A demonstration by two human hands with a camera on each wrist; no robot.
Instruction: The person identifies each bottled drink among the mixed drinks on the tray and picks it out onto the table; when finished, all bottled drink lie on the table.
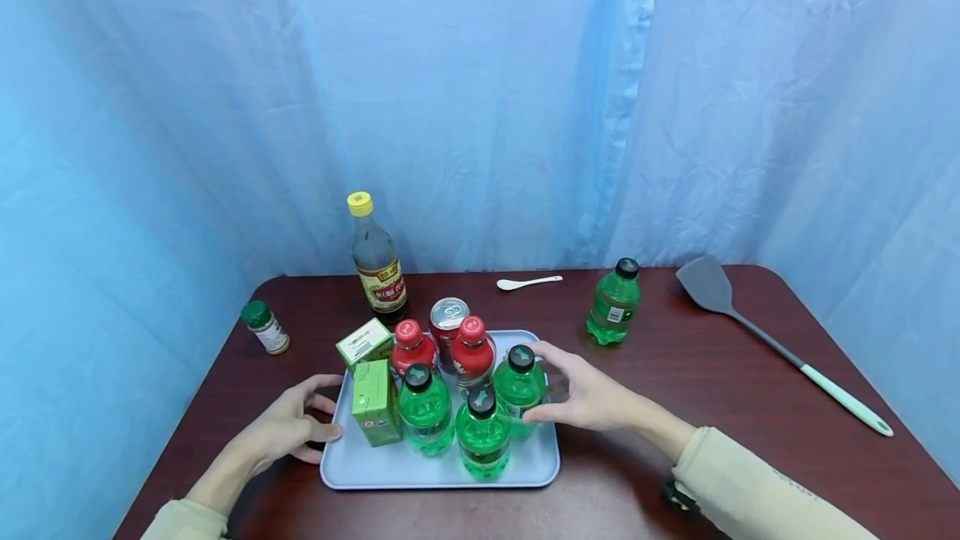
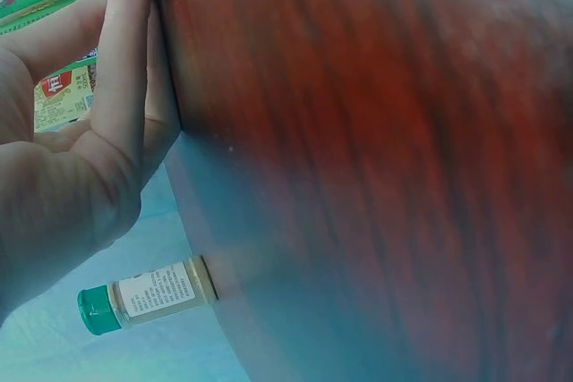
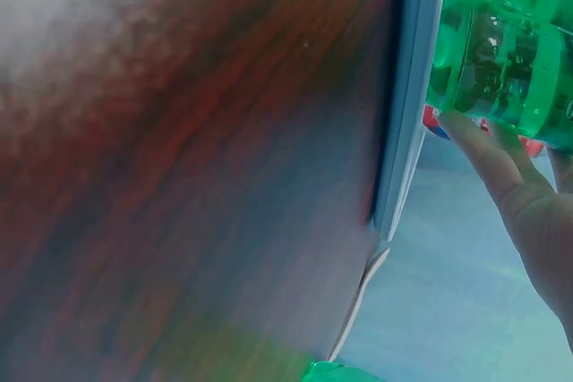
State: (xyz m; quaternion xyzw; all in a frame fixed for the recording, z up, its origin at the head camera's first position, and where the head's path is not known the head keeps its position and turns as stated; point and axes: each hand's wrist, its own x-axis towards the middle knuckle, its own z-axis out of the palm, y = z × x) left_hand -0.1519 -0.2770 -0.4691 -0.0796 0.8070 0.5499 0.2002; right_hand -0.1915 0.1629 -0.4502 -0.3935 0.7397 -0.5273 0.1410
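A pale blue tray point(image 1: 397, 473) carries two green cartons point(image 1: 375, 402), two red-capped bottles point(image 1: 472, 352), a red can point(image 1: 450, 315) and three green soda bottles point(image 1: 483, 432) with black caps. My right hand point(image 1: 581, 394) holds the green soda bottle point(image 1: 521, 382) at the tray's right side, thumb in front and fingers behind. The right wrist view shows fingertips point(image 3: 461, 127) against that bottle point(image 3: 501, 60), beside the tray rim point(image 3: 416, 69). At the left rim, my left hand point(image 1: 288, 423) rests its extended fingers and thumb along the tray edge.
Behind the tray stands a yellow-capped sauce bottle point(image 1: 378, 265), with a white spoon point(image 1: 528, 282) right of it. Another green soda bottle point(image 1: 615, 307) stands back right, near a grey spatula point(image 1: 750, 323). A green-lidded spice jar point(image 1: 266, 330) is at the left edge. Curtains point(image 1: 480, 107) hang behind the table.
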